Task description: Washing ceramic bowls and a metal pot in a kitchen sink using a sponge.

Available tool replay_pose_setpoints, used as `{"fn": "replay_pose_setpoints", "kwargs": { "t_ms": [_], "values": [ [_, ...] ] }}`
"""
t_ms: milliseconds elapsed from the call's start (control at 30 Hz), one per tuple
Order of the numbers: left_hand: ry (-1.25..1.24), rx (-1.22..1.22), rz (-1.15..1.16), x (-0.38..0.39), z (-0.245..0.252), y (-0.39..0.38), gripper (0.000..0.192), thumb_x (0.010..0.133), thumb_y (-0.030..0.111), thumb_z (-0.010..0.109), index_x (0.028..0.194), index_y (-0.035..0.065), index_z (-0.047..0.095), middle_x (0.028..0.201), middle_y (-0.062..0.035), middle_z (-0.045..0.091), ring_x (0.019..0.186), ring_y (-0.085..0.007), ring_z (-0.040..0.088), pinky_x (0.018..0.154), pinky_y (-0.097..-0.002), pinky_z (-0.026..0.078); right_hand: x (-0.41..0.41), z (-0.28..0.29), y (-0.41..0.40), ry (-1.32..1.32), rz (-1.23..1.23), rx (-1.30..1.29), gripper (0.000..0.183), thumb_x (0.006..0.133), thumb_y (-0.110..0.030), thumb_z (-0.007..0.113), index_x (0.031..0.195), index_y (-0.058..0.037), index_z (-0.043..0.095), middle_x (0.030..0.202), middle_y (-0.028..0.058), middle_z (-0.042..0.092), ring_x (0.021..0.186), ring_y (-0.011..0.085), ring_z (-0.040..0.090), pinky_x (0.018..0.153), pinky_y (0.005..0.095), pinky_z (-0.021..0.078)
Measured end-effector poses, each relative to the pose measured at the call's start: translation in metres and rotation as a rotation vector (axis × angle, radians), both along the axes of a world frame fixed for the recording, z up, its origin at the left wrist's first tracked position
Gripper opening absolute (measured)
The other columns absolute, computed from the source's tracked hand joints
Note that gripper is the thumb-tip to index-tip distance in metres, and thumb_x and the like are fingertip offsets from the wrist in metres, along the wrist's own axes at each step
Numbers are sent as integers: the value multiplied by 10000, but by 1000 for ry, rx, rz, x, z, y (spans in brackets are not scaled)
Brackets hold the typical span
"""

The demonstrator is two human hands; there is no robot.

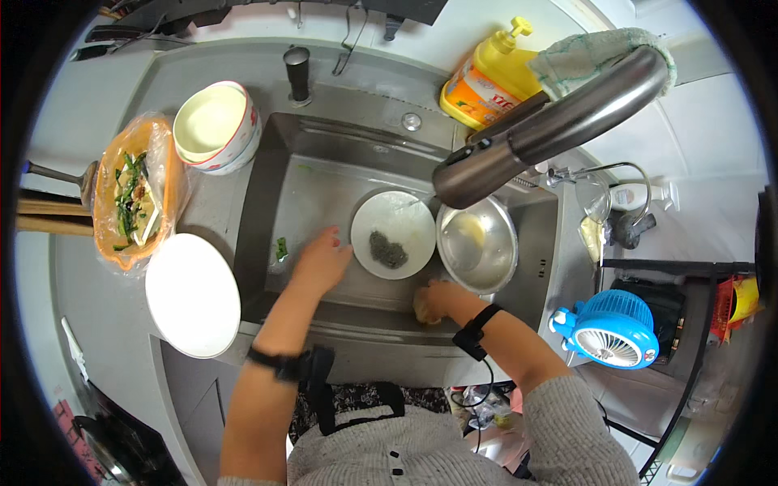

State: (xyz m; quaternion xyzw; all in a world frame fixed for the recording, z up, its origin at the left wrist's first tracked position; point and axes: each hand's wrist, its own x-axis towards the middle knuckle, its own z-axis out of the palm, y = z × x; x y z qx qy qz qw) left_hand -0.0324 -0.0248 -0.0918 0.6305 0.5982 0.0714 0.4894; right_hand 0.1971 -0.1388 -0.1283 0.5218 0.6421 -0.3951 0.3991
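My left hand (322, 260) is in the sink (316, 194), just left of a white plate (395, 212). Its fingers are apart and hold nothing. A grey clump, probably a steel wool scrubber (388, 250), lies on the plate. Lower right of the plate, my right hand (442, 297) grips a yellowish sponge or cloth (424, 308), blurred and partly covered by the fingers. Beside the plate a stainless steel bowl (486, 267) holds some liquid, with something pale yellow (471, 229) showing inside. A scrap of green leaf (281, 249) lies left of my left hand.
The faucet (516, 152) reaches over the sink from the upper right, draped with a cloth (589, 61). Stacked bowls (213, 127), an orange basket of food scraps (137, 194) and a white oval dish (193, 296) line the left counter. A yellow soap bottle (486, 79) and blue fan (608, 334) stand right.
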Motion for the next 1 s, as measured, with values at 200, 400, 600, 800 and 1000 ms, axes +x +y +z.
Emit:
{"fn": "replay_pose_setpoints", "kwargs": {
  "t_ms": [200, 400, 600, 800, 1000],
  "values": [
    [340, -243, -13, 58, -118, 14, 387, 774, 143, 555, 1113, -38, 509, 1166, -224, 508, 1074, -352, 499, 886, -382, 428, 25, 0, -19, 187, -68, 43, 635, 606, -225, 725, 1194, -150, 496, 1103, 143, 531, 975, 329, 552, 799, 385, 465],
    [394, -115, -104, 64, -141, 14, 251, 792, 78, 515, 1020, 0, 588, 966, -196, 614, 844, -320, 619, 714, -397, 509, 24, 43, -36, 303, -417, 187, 653, 592, -232, 737, 1192, -185, 484, 1119, 152, 500, 981, 347, 534, 816, 408, 448],
    [58, -314, 140, 51, -114, 31, 247, 804, 64, 426, 975, 5, 594, 782, -181, 634, 501, -289, 616, 449, -368, 508, 30, 52, -31, 349, -414, 232, 654, 592, -264, 730, 1196, -186, 492, 1101, 162, 512, 948, 352, 548, 802, 405, 451],
    [-10, -264, 83, 42, -52, 27, 371, 749, -2, 433, 1117, -47, 432, 839, -223, 600, 553, -296, 634, 412, -364, 530, 26, 72, -19, 392, -469, 304, 653, 596, -257, 728, 1202, -188, 497, 1096, 162, 512, 968, 344, 536, 832, 393, 435],
    [22, -428, 173, 15, -14, 29, 535, 725, 11, 437, 1226, -10, 249, 878, -257, 567, 576, -335, 629, 418, -364, 542, 1, 71, 2, 555, -654, 479, 621, 645, -218, 705, 1221, -181, 476, 1119, 137, 489, 1029, 317, 497, 870, 368, 414]
  ]
}}
